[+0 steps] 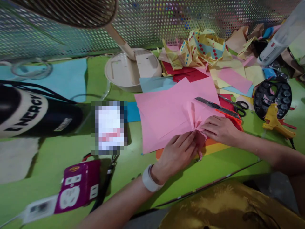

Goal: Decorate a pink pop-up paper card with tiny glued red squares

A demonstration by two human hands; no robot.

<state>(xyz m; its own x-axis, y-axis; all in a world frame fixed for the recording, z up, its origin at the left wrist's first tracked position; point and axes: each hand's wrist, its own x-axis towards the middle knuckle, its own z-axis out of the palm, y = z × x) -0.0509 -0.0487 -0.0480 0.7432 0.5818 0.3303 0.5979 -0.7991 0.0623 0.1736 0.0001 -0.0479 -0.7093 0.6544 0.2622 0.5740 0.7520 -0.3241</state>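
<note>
Both of my hands meet over a small folded piece of pink paper (193,117), which has pleats standing up from it. My left hand (179,148), with a white band at the wrist, closes its fingers on the near left side of the piece. From the right, my right hand (218,128) pinches its edge. Beneath lie large pink sheets (164,117), with orange and yellow paper (218,147) showing under them. A utility knife (216,108) with an orange-red handle rests just beyond my right hand, beside black scissors (239,106).
A fan base (133,71) stands at the back, beside crumpled patterned paper (205,47). At right are a black palette (273,95) and a yellow glue gun (277,119). At left lie a black bottle (59,116), a blurred-out phone (109,127) and a purple pouch (81,184).
</note>
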